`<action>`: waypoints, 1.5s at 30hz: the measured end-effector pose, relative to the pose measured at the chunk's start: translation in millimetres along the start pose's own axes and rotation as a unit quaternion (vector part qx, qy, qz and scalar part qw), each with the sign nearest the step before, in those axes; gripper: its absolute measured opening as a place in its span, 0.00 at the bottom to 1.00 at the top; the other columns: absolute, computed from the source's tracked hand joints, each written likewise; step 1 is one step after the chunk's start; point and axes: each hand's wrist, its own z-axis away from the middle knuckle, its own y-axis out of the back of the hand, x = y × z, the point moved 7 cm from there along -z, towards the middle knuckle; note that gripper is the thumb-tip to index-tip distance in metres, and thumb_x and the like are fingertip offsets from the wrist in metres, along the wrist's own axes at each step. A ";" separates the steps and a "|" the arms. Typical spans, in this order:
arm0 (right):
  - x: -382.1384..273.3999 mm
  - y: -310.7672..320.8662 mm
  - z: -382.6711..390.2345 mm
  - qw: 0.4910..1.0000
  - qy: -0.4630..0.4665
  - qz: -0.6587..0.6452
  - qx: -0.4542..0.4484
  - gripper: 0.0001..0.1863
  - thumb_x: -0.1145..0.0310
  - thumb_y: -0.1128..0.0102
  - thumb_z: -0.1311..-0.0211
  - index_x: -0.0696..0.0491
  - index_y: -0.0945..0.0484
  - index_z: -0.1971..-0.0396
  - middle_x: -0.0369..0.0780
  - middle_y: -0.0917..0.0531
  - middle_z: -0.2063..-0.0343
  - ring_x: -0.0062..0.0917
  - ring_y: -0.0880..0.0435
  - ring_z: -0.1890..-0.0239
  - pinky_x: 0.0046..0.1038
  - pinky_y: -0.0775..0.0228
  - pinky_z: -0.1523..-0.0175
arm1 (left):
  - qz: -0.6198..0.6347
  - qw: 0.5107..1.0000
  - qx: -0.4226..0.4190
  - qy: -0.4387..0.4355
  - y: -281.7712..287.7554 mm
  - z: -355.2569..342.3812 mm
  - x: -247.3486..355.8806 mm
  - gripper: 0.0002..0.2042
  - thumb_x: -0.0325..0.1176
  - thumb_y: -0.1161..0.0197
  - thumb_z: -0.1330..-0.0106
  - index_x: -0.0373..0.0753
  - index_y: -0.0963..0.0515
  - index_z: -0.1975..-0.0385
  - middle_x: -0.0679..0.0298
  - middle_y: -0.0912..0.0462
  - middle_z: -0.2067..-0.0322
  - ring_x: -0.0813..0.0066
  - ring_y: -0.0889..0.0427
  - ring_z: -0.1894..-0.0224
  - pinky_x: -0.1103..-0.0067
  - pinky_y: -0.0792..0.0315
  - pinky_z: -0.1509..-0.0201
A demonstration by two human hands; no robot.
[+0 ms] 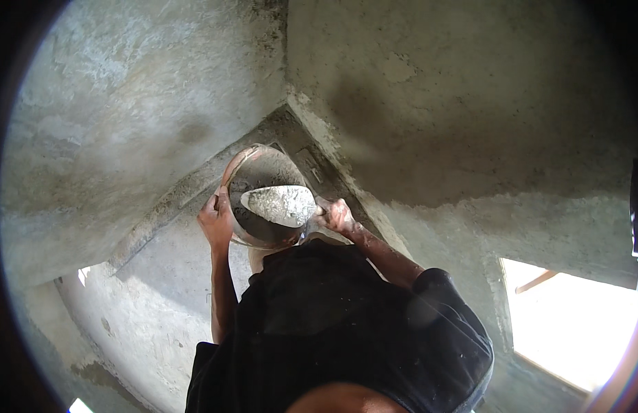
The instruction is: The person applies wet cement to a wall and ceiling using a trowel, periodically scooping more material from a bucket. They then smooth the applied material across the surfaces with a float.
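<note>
Round metal mortar pan [260, 172], rusty-rimmed, grey inside — held up near frame centre, tilted so its inside faces the camera, dark wet mortar [253, 219] lying in its lower half. Gripped at its nine o'clock rim by the left hand [216, 221], fingers curled over the edge. Crossed by a flat steel trowel blade [279, 205], smeared with pale grey mortar, its rounded tip pointing to nine o'clock, its heel at three o'clock. Grasped there by the right hand [337, 215], clenched round the handle just outside the pan's three o'clock rim; handle itself hidden in the fist. Both bare forearms rising from six o'clock out of a black short-sleeved shirt [346, 330]. Backed by rough grey plastered walls [140, 110] meeting in a corner [287, 103] at twelve o'clock, directly above the pan. Bright window opening [567, 323] at four o'clock — well apart from the hands.
</note>
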 end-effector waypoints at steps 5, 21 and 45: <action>8.3 7.3 8.0 0.990 -0.035 0.130 0.048 0.20 0.50 0.41 0.51 0.47 0.27 0.63 0.43 0.21 0.79 0.40 0.21 0.73 0.36 0.31 0.70 | 0.057 0.998 0.003 0.002 -13.5 -5.9 10.6 0.16 0.38 0.46 0.38 0.28 0.28 0.79 0.54 0.36 0.88 0.75 0.40 0.83 0.73 0.39 0.79; 29.6 -3.3 44.5 0.988 -0.048 0.018 0.144 0.22 0.52 0.42 0.50 0.53 0.27 0.62 0.45 0.23 0.78 0.41 0.26 0.75 0.36 0.36 0.70 | -0.014 0.997 -0.081 0.015 -36.7 -2.9 15.2 0.20 0.45 0.47 0.37 0.29 0.24 0.73 0.51 0.28 0.83 0.68 0.32 0.80 0.74 0.36 0.73; 9.5 47.4 107.2 0.968 -0.195 0.043 0.155 0.32 0.44 0.44 0.52 0.55 0.30 0.55 0.47 0.22 0.70 0.43 0.24 0.66 0.40 0.32 0.60 | 0.047 0.989 -0.125 -0.060 -79.1 -15.2 17.5 0.17 0.39 0.45 0.39 0.26 0.24 0.73 0.46 0.22 0.77 0.54 0.22 0.73 0.68 0.31 0.69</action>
